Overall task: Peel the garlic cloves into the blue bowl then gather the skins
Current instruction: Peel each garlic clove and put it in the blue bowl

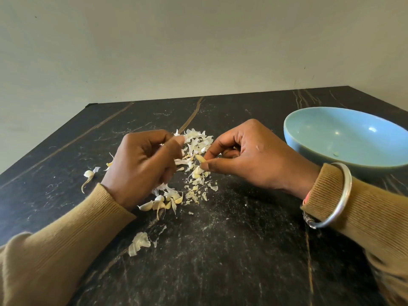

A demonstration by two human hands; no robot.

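- Head view, nearest the wearer: a loose skin (139, 242) lies alone on the dark tabletop (231, 250), apart from the main litter.
- Further in, waiting cloves (162, 203), seemingly unpeeled, lie just below the left hand (143, 166). Its fingers are curled but blurred, so whether its grip holds a shred cannot be told.
- The right hand (254, 160) pinches a garlic clove (201, 159) between thumb and forefinger, grip closed on it, above the skins (196, 140).
- Done well, the right steadies the clove while the left strips skin from its tip, scraps falling onto the pile.
- The blue bowl (313, 133) stands far right, nearly bare, ready for the peeled clove.
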